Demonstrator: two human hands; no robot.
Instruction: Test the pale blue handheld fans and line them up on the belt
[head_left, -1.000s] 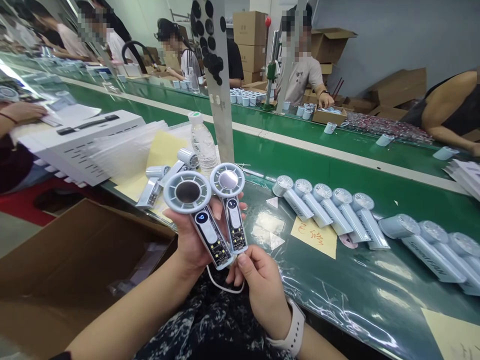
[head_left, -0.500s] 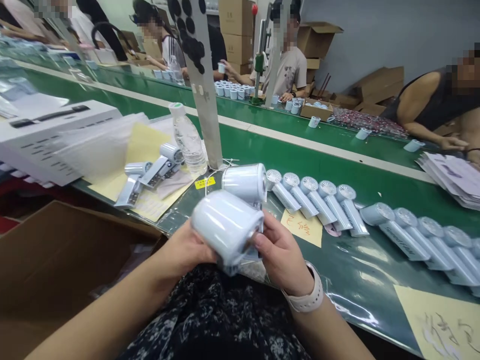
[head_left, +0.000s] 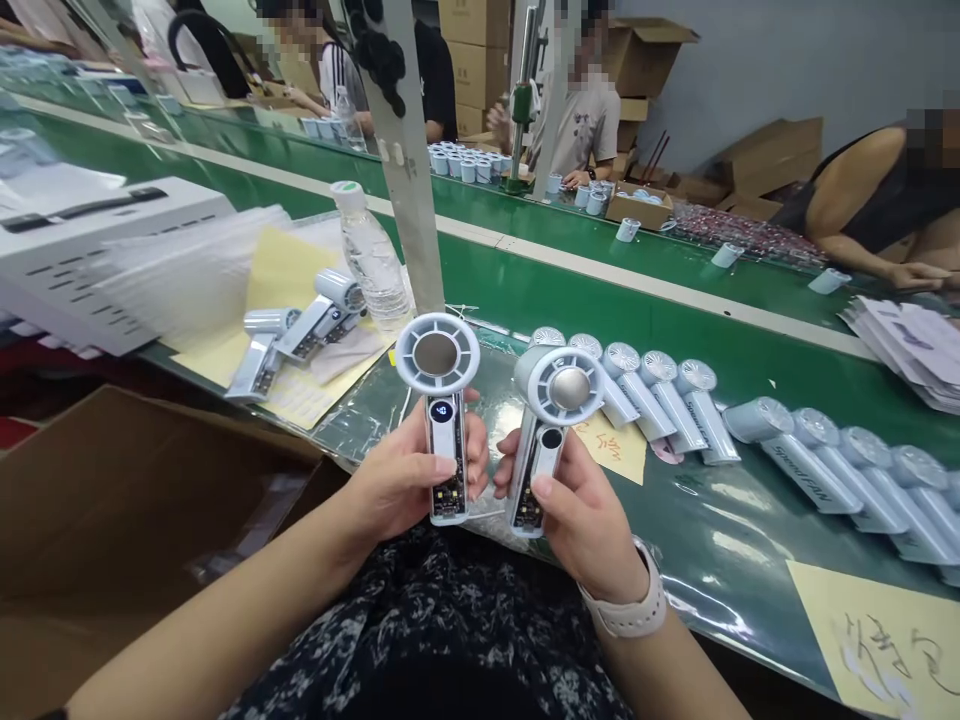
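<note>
White plastic rings frame the two handheld fans we hold upright over our lap, side by side and just apart, above the edge of the green conveyor belt [head_left: 757,385]. Our left hand [head_left: 401,480] grasps the left fan [head_left: 442,400], its fingers [head_left: 450,467] clenched around the handle, leaving the lit digital display [head_left: 442,412] and the circuit board at the handle's base [head_left: 448,505] facing us. Our right hand [head_left: 574,510] grasps the right fan [head_left: 544,425], its thumb [head_left: 544,488] pressed on the handle's front, and tilts the head toward the left fan. Held this way, both fronts seem turned for us to look at together. Beyond them, more fans [head_left: 660,400] lie in slanted rows on the belt, heads all one way, an order that likely keeps them from tangling. Three others [head_left: 300,330] rest on yellow paper [head_left: 281,270] beside a water bottle [head_left: 371,255]. A cardboard box [head_left: 112,530] stands open at our left, and a co-worker's hand [head_left: 919,275] lies on the far belt.
</note>
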